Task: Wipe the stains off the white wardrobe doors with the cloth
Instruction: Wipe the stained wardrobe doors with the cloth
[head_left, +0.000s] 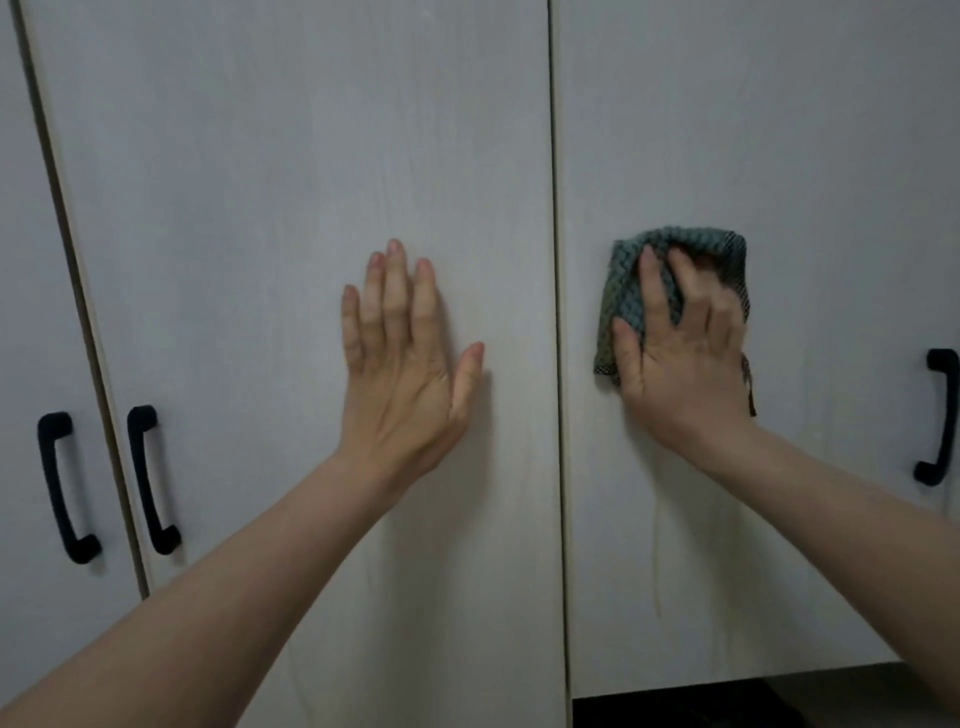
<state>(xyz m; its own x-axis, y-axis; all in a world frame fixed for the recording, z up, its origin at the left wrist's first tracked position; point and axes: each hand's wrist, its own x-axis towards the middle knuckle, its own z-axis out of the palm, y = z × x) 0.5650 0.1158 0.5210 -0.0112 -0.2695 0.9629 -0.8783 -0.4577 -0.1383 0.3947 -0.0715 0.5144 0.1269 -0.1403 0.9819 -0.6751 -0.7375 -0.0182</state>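
Observation:
Three white wardrobe doors fill the view. My left hand (405, 358) lies flat on the middle door (291, 208), fingers straight and pointing up. My right hand (680, 358) presses a folded grey-green knitted cloth (623, 291) against the right door (753, 130), fingers spread over it, slightly blurred. The cloth's edges show above, left and right of the fingers. A faint yellowish drip streak (657, 561) runs down the right door below my right wrist.
Black curved handles sit on the left door (65, 488), the middle door (153, 478) and the right door (937, 415). A narrow vertical gap (558, 312) separates the middle and right doors. Below the right door's bottom edge lies a dark space (727, 701).

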